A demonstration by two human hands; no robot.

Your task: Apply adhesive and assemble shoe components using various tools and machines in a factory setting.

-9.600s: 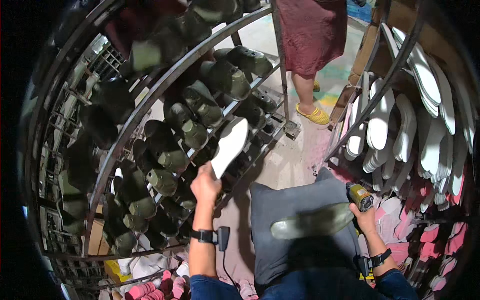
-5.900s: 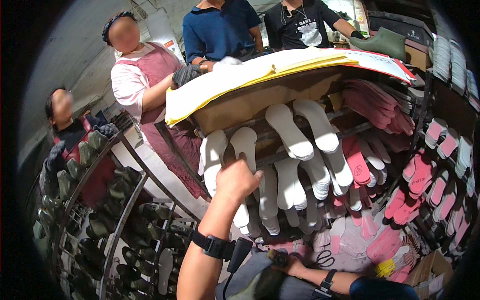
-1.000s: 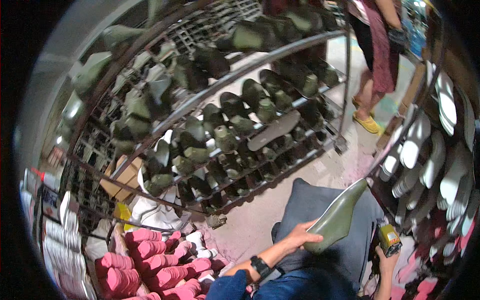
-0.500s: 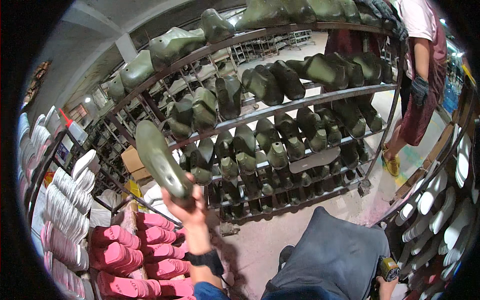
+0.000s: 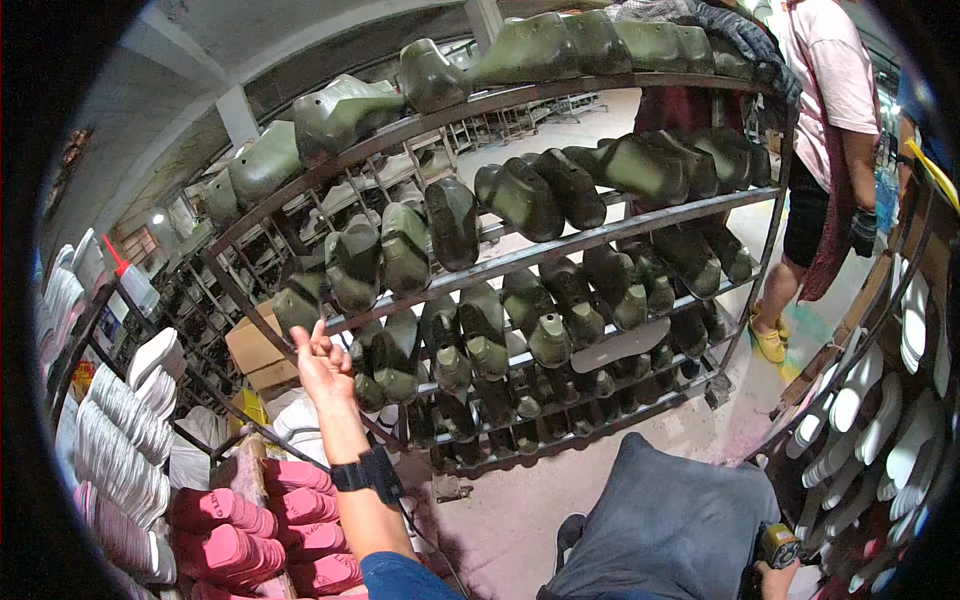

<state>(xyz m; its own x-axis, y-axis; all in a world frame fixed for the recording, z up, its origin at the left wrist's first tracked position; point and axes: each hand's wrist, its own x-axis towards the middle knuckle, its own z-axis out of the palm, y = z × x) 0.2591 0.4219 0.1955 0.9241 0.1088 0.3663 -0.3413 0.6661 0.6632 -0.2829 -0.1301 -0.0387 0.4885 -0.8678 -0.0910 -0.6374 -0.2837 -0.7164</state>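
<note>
My left hand [image 5: 326, 370] is raised at the left end of the metal rack [image 5: 560, 250], its fingers apart and nothing held in them. Just above its fingertips sits a dark green shoe last [image 5: 300, 296], at the left end of the second shelf. Whether the fingertips still touch it, I cannot tell. Low on the right, my right hand [image 5: 776, 580] is wrapped round a yellow-and-black handheld tool [image 5: 781, 546]; its lower part is hidden beside my dark grey apron [image 5: 665, 525]. More green lasts [image 5: 452, 222] stand along the rack's shelves.
Pink sole-shaped pieces [image 5: 228, 555] lie in stacks at the lower left, with white insole stacks [image 5: 120, 430] beside them. White insoles [image 5: 858, 395] hang on a rack at right. Behind the shelves are a cardboard box [image 5: 262, 345] and a gloved person [image 5: 835, 130].
The green last has gone from my left hand onto the second shelf's left end, and the fingers have come off its grip. My right hand stays low with the tool. The person behind has shifted.
</note>
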